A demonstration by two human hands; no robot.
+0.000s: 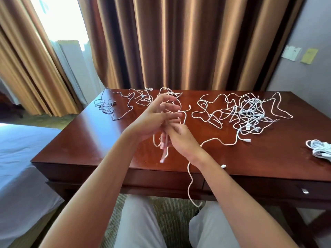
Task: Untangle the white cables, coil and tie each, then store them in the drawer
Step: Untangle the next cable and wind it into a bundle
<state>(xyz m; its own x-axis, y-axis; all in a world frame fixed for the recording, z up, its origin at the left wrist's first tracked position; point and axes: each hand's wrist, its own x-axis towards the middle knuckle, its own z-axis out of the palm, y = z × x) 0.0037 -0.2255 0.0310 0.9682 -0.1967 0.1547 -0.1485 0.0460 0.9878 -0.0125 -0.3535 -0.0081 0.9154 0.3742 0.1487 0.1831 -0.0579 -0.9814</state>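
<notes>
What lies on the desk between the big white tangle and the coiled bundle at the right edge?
Head view: bare desk between the tangle and the bundle; nearest is a cable plug trailing from the tangle's near side.

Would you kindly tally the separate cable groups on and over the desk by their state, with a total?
Loose tangles lying on the desk: 3, the grey-toned tangle, the far middle tangle and the large right tangle.
Cable being coiled in the hands: 1, the held cable.
Finished coiled bundles: 1, the coiled bundle at the right edge.
Total: 5 groups.
</notes>
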